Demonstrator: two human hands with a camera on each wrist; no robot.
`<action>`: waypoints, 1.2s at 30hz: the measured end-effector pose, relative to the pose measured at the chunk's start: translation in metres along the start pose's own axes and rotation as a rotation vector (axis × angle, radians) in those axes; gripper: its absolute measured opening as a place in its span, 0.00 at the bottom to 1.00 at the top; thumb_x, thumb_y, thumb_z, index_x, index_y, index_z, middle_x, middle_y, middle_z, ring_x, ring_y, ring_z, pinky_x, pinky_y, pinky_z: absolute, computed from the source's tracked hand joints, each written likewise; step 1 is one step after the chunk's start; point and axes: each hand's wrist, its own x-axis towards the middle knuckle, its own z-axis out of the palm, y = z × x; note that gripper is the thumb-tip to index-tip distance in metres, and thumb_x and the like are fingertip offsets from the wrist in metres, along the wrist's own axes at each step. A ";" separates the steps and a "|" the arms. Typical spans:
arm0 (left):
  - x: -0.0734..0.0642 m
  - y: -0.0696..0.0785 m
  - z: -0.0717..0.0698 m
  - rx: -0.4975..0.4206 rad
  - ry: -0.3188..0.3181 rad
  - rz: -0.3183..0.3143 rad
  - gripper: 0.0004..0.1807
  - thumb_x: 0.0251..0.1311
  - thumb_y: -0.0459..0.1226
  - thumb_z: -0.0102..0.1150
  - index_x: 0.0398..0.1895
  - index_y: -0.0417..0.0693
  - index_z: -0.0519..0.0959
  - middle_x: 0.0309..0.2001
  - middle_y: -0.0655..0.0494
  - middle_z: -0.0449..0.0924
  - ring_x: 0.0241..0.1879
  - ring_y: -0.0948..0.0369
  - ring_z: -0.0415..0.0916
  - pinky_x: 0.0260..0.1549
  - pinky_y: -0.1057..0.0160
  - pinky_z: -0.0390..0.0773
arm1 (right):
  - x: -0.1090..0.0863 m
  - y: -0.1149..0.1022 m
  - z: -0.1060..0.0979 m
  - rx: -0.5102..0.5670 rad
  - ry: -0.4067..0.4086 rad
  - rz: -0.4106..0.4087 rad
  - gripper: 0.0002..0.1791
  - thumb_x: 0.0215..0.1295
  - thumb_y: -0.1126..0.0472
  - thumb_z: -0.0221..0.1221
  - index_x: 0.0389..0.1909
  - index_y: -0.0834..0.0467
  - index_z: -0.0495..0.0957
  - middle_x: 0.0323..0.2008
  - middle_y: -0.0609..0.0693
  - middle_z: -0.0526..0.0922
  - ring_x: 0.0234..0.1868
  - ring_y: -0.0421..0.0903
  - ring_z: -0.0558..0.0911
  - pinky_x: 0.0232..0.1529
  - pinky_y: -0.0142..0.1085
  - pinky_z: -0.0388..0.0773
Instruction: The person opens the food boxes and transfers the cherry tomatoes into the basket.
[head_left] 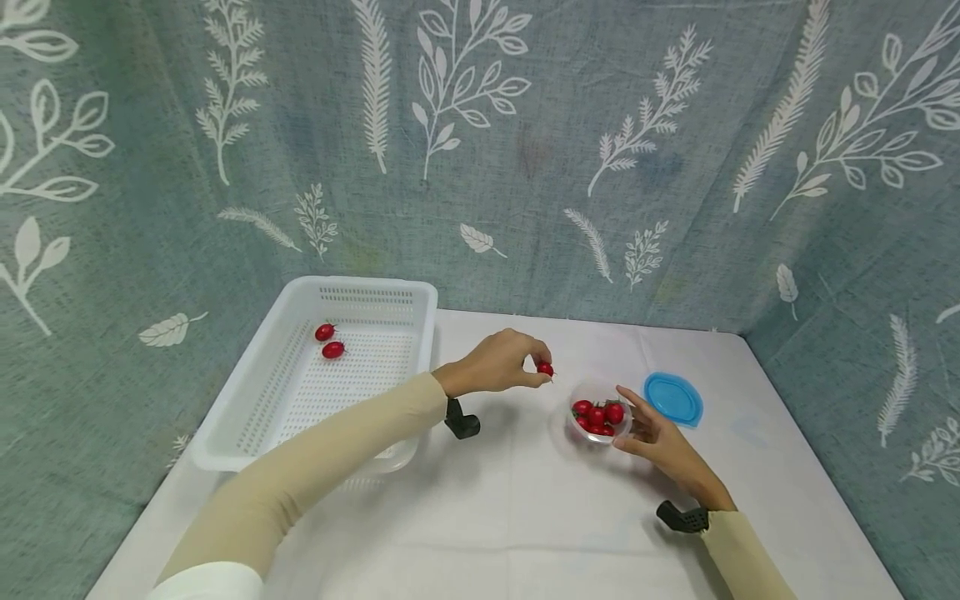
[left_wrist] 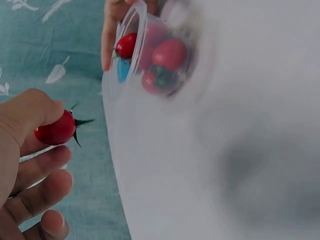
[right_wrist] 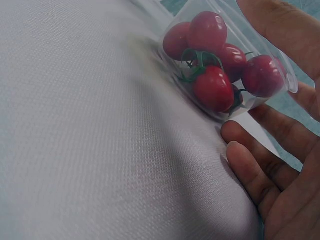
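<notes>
My left hand (head_left: 501,363) pinches a red cherry tomato (left_wrist: 56,129) between thumb and fingertips, its green calyx pointing outward. It is held above the white cloth, left of a small clear plastic cup (head_left: 597,439). Several red cherry tomatoes (right_wrist: 214,89) with green stems lie inside the cup. My right hand (head_left: 667,448) holds the cup from its right side, with thumb and index finger spread around the wall near the rim. The other fingers are loosely bent beside it in the right wrist view.
A white perforated basket (head_left: 429,333) stands at the left, with two cherry tomatoes (head_left: 333,350) in it. Behind the right hand lies a blue lid (head_left: 673,398) on the white tablecloth (head_left: 480,517). A patterned green-grey curtain (head_left: 540,208) hangs along the back and sides.
</notes>
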 end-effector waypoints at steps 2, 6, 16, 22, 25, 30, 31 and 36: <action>-0.003 -0.003 -0.005 -0.004 0.017 -0.006 0.06 0.66 0.44 0.68 0.42 0.57 0.87 0.37 0.69 0.84 0.29 0.70 0.76 0.26 0.68 0.72 | 0.000 0.000 0.000 -0.001 0.001 -0.001 0.48 0.67 0.54 0.70 0.82 0.40 0.54 0.74 0.63 0.65 0.62 0.58 0.77 0.57 0.42 0.75; -0.010 -0.011 -0.015 -0.009 0.051 -0.022 0.05 0.65 0.43 0.68 0.42 0.58 0.87 0.36 0.70 0.85 0.24 0.69 0.73 0.24 0.68 0.72 | 0.000 0.001 0.000 0.002 0.001 -0.001 0.47 0.67 0.55 0.69 0.82 0.40 0.54 0.74 0.64 0.65 0.63 0.59 0.76 0.58 0.44 0.75; -0.030 -0.028 -0.041 -0.041 0.117 -0.102 0.08 0.63 0.39 0.69 0.45 0.53 0.87 0.39 0.62 0.87 0.20 0.65 0.72 0.21 0.66 0.70 | -0.001 -0.001 0.000 0.000 0.000 0.028 0.48 0.68 0.53 0.69 0.82 0.39 0.53 0.75 0.64 0.63 0.65 0.61 0.73 0.58 0.48 0.75; -0.043 -0.040 -0.056 -0.040 0.171 -0.146 0.09 0.63 0.41 0.71 0.45 0.52 0.87 0.40 0.62 0.87 0.21 0.63 0.72 0.22 0.63 0.71 | 0.000 -0.001 0.001 0.008 -0.002 0.021 0.47 0.68 0.54 0.69 0.82 0.41 0.53 0.76 0.65 0.60 0.65 0.63 0.72 0.56 0.49 0.76; -0.051 -0.045 -0.063 -0.024 0.211 -0.150 0.10 0.63 0.42 0.71 0.45 0.52 0.87 0.39 0.63 0.87 0.22 0.63 0.72 0.24 0.62 0.72 | 0.000 -0.001 0.002 0.018 0.000 0.019 0.47 0.68 0.55 0.69 0.82 0.41 0.54 0.76 0.65 0.61 0.65 0.63 0.72 0.56 0.50 0.77; -0.067 -0.055 -0.072 0.010 0.286 -0.167 0.11 0.63 0.42 0.72 0.46 0.51 0.87 0.40 0.60 0.88 0.23 0.62 0.72 0.24 0.61 0.72 | 0.001 0.000 0.001 0.029 -0.004 0.026 0.47 0.68 0.55 0.69 0.82 0.41 0.54 0.76 0.64 0.62 0.64 0.62 0.73 0.55 0.47 0.76; -0.070 -0.058 -0.074 0.020 0.298 -0.173 0.12 0.63 0.43 0.72 0.47 0.52 0.87 0.40 0.60 0.88 0.23 0.62 0.72 0.24 0.61 0.72 | 0.001 0.000 0.001 0.028 -0.006 0.027 0.48 0.68 0.55 0.69 0.82 0.41 0.53 0.76 0.64 0.62 0.64 0.61 0.73 0.55 0.46 0.76; -0.084 -0.070 -0.082 0.041 0.345 -0.206 0.12 0.64 0.44 0.70 0.48 0.53 0.87 0.42 0.57 0.88 0.25 0.62 0.73 0.26 0.60 0.74 | 0.001 0.002 0.001 0.012 0.001 0.023 0.48 0.68 0.55 0.69 0.82 0.41 0.53 0.75 0.64 0.63 0.64 0.62 0.73 0.57 0.48 0.75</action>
